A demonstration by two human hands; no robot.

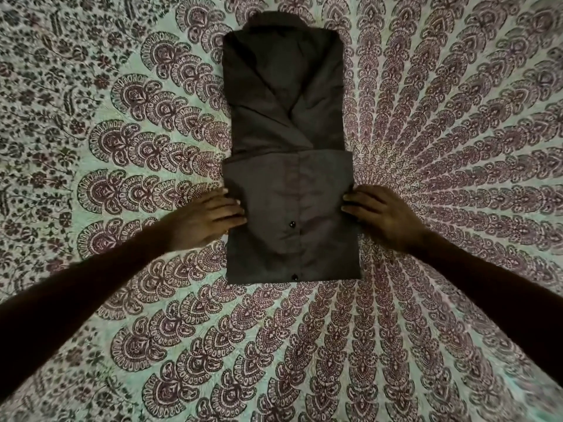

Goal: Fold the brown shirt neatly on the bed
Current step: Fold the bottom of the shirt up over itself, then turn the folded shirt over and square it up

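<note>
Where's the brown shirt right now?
In the head view the brown shirt lies mid-frame on the patterned bedspread, its near end folded over, with the left hand touching its left edge and the right hand its right edge.

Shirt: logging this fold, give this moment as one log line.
shirt: bottom folded up | left hand: touches left edge | right hand: touches right edge

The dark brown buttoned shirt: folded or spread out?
Folded. The dark brown shirt is a narrow strip, near end doubled back, buttons showing.
</note>
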